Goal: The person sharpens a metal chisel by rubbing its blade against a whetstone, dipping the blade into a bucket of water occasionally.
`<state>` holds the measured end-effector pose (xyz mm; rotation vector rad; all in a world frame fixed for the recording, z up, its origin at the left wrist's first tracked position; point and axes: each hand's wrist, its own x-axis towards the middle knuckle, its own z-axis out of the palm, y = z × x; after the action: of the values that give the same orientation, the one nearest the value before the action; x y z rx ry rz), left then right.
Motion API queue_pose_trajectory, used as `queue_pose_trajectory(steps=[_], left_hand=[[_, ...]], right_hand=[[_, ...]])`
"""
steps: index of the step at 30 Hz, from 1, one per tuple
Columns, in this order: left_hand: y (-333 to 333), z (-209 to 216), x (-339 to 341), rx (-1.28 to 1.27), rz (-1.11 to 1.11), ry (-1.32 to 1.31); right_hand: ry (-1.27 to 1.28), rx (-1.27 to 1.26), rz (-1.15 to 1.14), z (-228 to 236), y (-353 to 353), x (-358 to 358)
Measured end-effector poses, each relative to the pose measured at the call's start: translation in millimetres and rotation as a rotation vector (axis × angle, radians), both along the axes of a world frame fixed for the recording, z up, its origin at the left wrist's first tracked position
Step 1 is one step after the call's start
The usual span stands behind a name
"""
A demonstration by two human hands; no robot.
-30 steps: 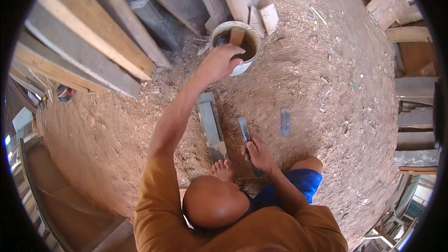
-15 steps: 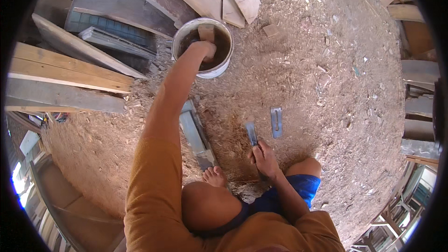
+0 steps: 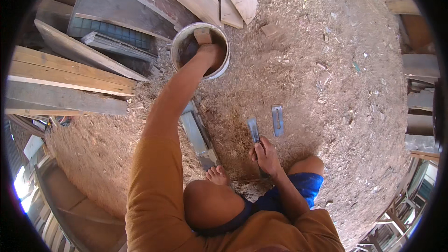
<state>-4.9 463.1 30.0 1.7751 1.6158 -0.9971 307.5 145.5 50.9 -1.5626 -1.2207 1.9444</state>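
Note:
My left arm reaches forward into a white bucket (image 3: 174, 57) with dark liquid in it. Inside the rim, my left hand (image 3: 213, 54) is partly sunk and its fingers are hidden. A brown wooden block (image 3: 202, 35) shows in the bucket just beyond that hand. Low in front of my body, my right hand (image 3: 265, 154) grips a flat steel plane blade (image 3: 253, 129), its wide end pointing away from me. To the right of it a slotted metal plate (image 3: 277, 120) lies on the ground. A long grey sharpening stone (image 3: 195, 133) lies below my left forearm, its near end by my bare foot (image 3: 217, 176).
Wood shavings cover the ground (image 3: 336, 112). Boards and beams (image 3: 70, 72) are stacked at the left, and two small wood pieces (image 3: 243, 5) lean beyond the bucket. More timber (image 3: 420, 98) lines the right edge. A curved brown panel (image 3: 77, 205) stands at the lower left.
My left hand has shifted slightly within the bucket and sits deeper, with less of it showing. The right hand keeps its grip on the plane blade, almost unmoved; the view has shifted slightly.

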Motion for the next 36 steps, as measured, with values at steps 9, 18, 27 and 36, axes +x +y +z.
queue_pose_trajectory(steps=[9, 18, 27, 36], left_hand=[[-17, 79, -12, 0.27, 0.269, -0.189], [-253, 69, -1, 1.249, 0.317, -0.534], [-333, 24, -10, 1.229, 0.671, -0.525], [-369, 15, -58, 0.838, 1.646, -1.58]], right_hand=[[-0.278, 0.373, 0.249, 23, 11, -4], [-0.417, 0.701, 0.52, 47, 11, -79], [-0.226, 0.678, 0.66, 53, -33, -123], [-0.063, 0.584, 0.474, 69, -36, -114]])
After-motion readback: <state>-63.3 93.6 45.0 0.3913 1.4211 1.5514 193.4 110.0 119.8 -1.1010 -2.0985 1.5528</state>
